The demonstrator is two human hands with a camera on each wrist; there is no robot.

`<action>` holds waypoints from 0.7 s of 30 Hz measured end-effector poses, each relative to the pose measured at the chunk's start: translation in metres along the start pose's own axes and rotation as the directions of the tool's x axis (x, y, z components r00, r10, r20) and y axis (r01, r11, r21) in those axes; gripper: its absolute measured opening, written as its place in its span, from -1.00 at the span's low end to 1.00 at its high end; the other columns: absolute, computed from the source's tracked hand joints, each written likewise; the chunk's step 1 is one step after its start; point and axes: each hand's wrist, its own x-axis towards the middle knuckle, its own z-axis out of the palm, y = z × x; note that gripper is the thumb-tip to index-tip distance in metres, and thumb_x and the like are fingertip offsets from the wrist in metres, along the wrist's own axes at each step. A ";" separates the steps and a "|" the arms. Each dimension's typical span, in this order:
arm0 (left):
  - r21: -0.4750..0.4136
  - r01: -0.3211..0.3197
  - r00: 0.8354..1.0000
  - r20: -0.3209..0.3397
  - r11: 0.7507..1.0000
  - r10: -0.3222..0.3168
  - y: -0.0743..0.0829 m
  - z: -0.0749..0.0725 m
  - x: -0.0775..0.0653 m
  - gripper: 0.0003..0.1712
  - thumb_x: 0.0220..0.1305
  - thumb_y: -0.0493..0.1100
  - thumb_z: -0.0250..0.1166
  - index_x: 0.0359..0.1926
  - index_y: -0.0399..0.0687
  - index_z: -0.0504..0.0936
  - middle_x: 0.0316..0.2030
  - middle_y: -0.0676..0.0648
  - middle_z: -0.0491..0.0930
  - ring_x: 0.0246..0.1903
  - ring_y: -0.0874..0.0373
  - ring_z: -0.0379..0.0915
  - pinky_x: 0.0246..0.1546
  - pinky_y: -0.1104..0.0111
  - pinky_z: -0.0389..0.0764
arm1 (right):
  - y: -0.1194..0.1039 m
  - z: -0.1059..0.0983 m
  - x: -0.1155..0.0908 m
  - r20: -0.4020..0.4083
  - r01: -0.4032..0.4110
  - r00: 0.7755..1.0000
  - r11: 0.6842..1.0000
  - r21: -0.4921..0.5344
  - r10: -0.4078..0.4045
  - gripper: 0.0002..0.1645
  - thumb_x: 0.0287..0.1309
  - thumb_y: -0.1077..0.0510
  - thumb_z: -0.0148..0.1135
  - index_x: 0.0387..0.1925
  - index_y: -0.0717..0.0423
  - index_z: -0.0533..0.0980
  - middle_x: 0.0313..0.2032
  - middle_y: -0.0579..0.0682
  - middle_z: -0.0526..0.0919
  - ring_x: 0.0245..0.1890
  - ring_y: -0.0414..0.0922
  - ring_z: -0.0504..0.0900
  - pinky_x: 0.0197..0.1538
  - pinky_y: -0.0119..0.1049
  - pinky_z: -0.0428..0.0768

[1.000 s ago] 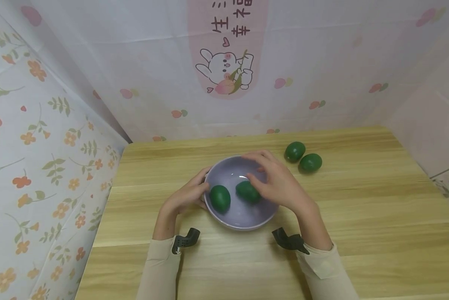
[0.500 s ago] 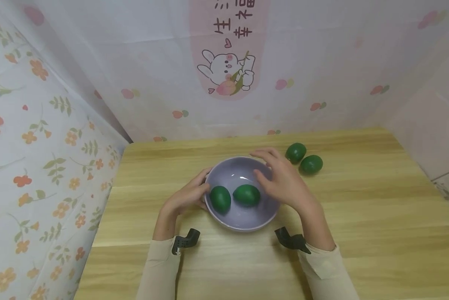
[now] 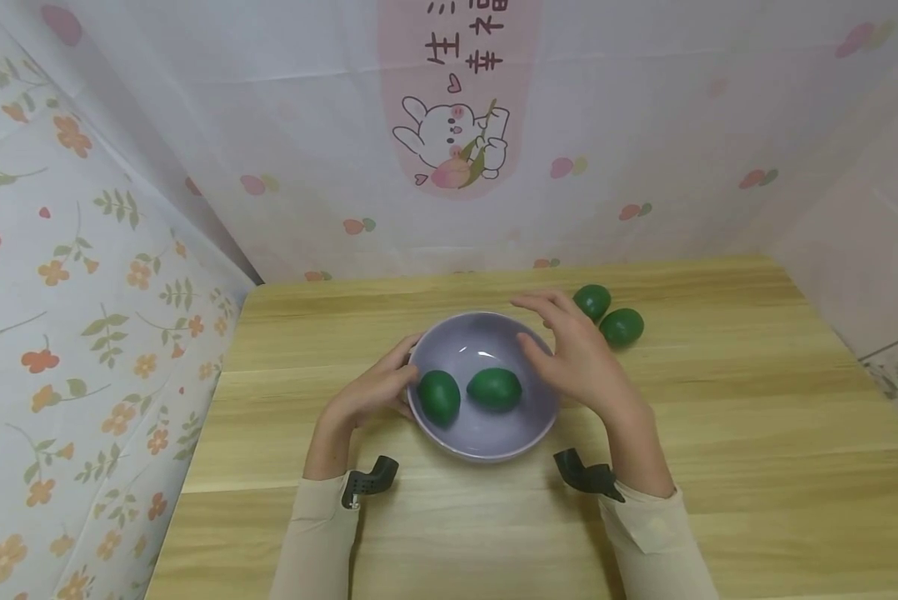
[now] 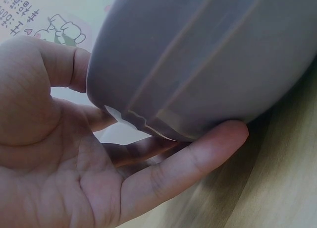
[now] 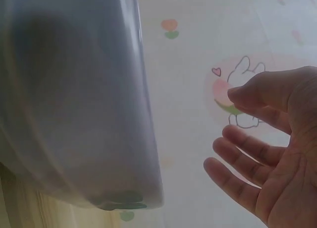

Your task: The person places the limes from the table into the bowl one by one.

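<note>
A lavender bowl (image 3: 482, 442) stands on the wooden table with two dark green, lime-shaped fruits inside. One fruit (image 3: 440, 398) lies at the bowl's left wall; the other fruit (image 3: 494, 389) lies near the middle. My left hand (image 3: 374, 390) grips the bowl's left side, thumb at the rim. In the left wrist view, its fingers reach along the outer wall of the bowl (image 4: 198, 64) and low beneath it. Over the bowl's right rim hovers my right hand (image 3: 580, 358), fingers spread and loosely bent, holding nothing. The right wrist view shows that hand (image 5: 277, 153) apart from the bowl.
Two more green fruits lie close together behind my right hand, a rear fruit (image 3: 592, 302) and a front fruit (image 3: 622, 327). A printed curtain (image 3: 306, 150) hangs along the table's back edge, and a floral cloth (image 3: 97, 333) along the left.
My right hand has moved away from the middle fruit, up and right to the bowl's rim, leaving the fruit in the bowl. My left hand keeps its grip on the bowl.
</note>
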 end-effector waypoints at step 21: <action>-0.004 0.009 1.000 -0.008 1.000 -0.009 0.000 0.001 0.001 -0.10 0.37 -0.28 -0.06 0.68 0.28 0.03 0.64 -0.20 0.00 0.35 -0.40 0.33 -0.13 -0.02 0.85 | 0.004 0.000 0.000 -0.013 -0.030 0.999 0.999 -0.041 0.029 -0.41 0.31 0.24 0.36 0.36 0.12 0.54 0.30 0.16 0.55 0.38 0.14 0.48 0.41 0.18 0.55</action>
